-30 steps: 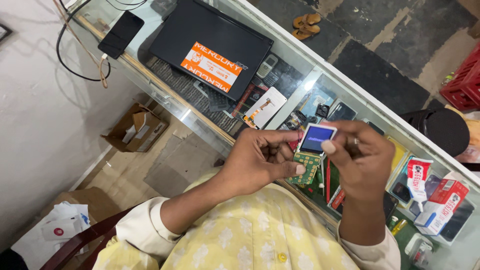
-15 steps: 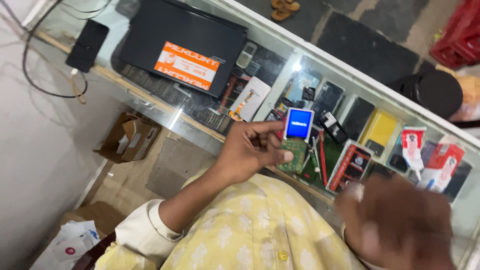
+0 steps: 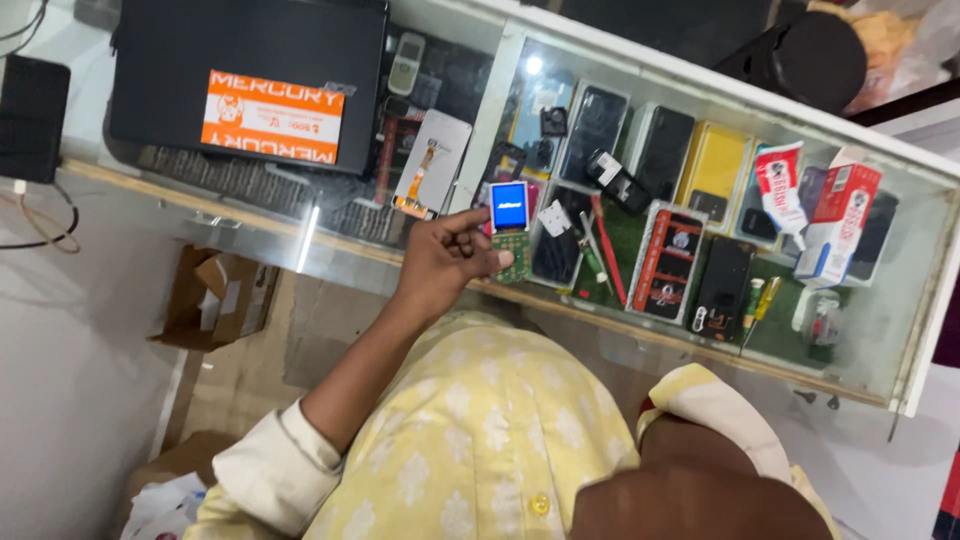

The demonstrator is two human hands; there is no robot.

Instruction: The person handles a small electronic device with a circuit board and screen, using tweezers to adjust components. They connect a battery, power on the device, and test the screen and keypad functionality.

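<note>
Your left hand (image 3: pixel 445 262) is pinching a small phone circuit board (image 3: pixel 511 232) between thumb and curled fingers, holding it upright above the near edge of the glass display counter (image 3: pixel 900 290). The board is carrying a lit blue screen (image 3: pixel 509 205) on its upper part, with bare green keypad contacts showing just below, at 6 o'clock from the screen. Your left forearm is running back toward 7 o'clock into a rolled pale sleeve.

Your right hand is not showing; only the right forearm (image 3: pixel 690 480) and its rolled cuff are lying at 5 o'clock from the board, at the bottom of the view, so its grip cannot be told.

Under the glass, at 3 o'clock from the board, dark phone cases and a yellow case (image 3: pixel 715 175) are lying in rows on a green mat. Farther toward 3 o'clock, a red-and-white box (image 3: pixel 838 215) and a tube (image 3: pixel 783 190) are resting on the counter top. At 10 o'clock, a black box with an orange label (image 3: pixel 270 112) is sitting on the glass. At 8 o'clock, well apart, an open cardboard box (image 3: pixel 225 295) is standing on the floor.
</note>
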